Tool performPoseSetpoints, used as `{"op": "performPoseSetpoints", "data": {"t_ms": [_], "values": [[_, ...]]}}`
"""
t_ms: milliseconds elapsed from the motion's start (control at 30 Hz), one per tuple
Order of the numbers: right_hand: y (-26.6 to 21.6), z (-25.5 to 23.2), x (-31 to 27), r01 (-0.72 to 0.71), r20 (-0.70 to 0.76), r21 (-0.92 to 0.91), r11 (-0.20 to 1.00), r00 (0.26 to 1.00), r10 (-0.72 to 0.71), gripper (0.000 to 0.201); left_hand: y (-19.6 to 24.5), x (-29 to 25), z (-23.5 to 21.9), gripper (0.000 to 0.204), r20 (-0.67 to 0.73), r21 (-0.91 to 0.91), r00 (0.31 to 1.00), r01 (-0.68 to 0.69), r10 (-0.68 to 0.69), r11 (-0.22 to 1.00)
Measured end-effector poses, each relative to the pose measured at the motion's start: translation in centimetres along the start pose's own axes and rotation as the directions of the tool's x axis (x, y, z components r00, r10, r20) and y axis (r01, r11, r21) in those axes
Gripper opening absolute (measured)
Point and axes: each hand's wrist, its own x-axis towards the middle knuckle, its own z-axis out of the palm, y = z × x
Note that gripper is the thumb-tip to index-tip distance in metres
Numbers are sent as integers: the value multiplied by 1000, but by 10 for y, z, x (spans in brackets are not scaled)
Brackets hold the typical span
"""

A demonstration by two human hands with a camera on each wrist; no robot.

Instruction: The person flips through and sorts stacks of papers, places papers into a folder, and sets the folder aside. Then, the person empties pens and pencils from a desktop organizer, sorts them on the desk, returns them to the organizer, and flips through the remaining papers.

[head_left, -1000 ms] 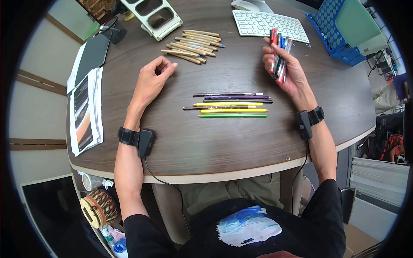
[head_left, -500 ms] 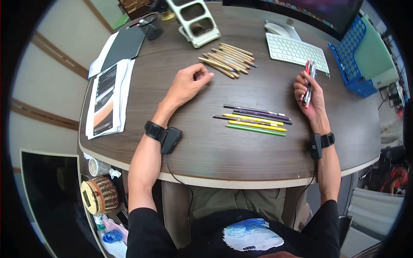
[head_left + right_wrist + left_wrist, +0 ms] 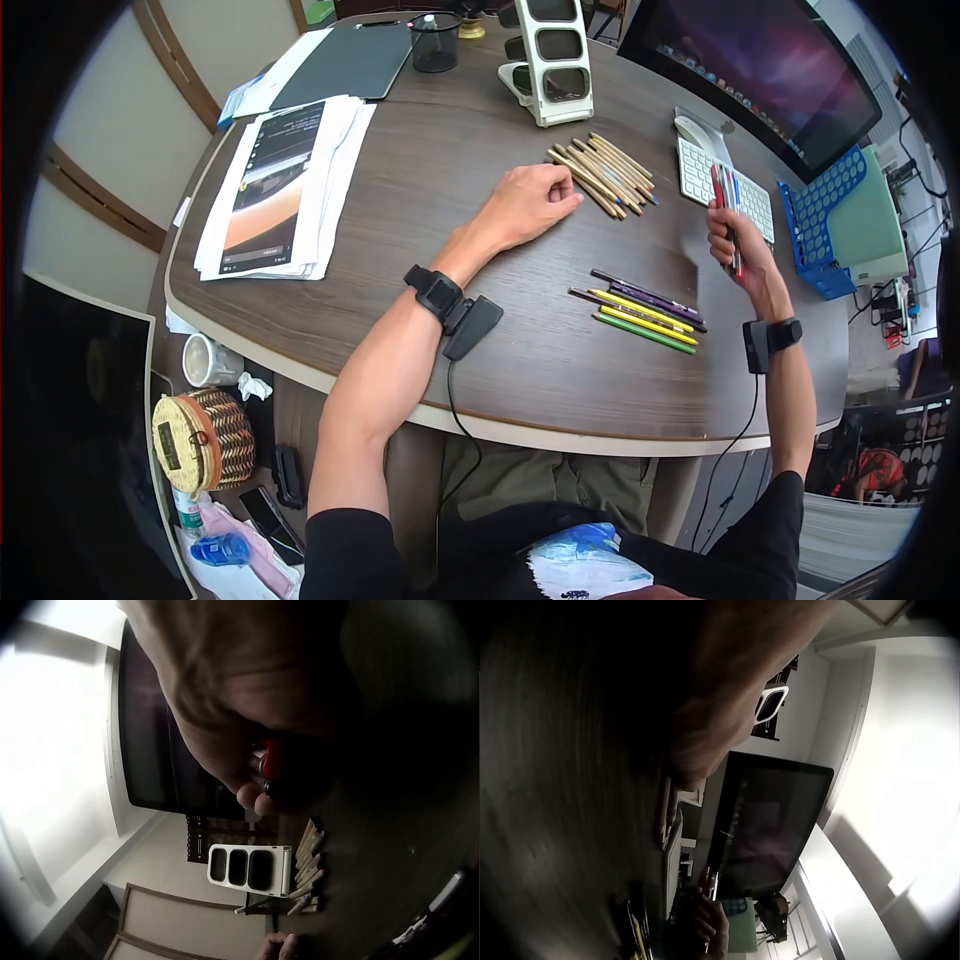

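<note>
My right hand point(image 3: 742, 248) holds a bundle of pens point(image 3: 722, 185) above the right side of the desk, just in front of the keyboard. Red, blue, black and clear barrels show in it. A red pen end point(image 3: 274, 759) pokes out under the palm in the right wrist view. My left hand point(image 3: 528, 207), fingers loosely curled round nothing, rests on the desk beside a pile of natural-wood pencils point(image 3: 612, 172). Between both hands, nearer the desk's front, several coloured pencils point(image 3: 650, 318) lie side by side: dark ones, yellow ones and a green one.
A white three-slot holder point(image 3: 562, 95) stands behind the wood pencils. A keyboard point(image 3: 698, 180), mouse and monitor point(image 3: 770, 85) are at the back right, beside a blue file rack point(image 3: 825, 215). Papers point(image 3: 335, 215) and a black mesh pen cup point(image 3: 436, 52) occupy the left side.
The head view has turned, so the desk appears shifted rightward and more of the monitor shows. My right hand keeps the pens; my left hand stays by the wood pencils.
</note>
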Motion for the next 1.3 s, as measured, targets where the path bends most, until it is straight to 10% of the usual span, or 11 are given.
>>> {"op": "performPoseSetpoints", "data": {"t_ms": [167, 467, 900, 967, 1300], "values": [[-61, 63, 30, 159, 42, -465, 871, 987, -157, 20, -2, 0, 0, 33, 0, -10, 1000, 3, -3, 1000], [-151, 170, 115, 377, 291, -907, 188, 883, -367, 33, -6, -1, 2, 29, -32, -20, 998, -51, 50, 999], [-195, 240, 193, 94, 316, -832, -546, 890, -328, 36, -9, -5, 3, 26, -77, -23, 992, -101, 99, 995], [-207, 225, 230, 35, 501, -576, -817, 804, -319, 41, -10, -4, 4, 26, -74, -25, 993, -91, 89, 996], [-206, 254, 218, 6, 468, -610, -792, 809, -355, 53, -10, -5, 2, 27, -71, -39, 994, -85, 82, 996]]}}
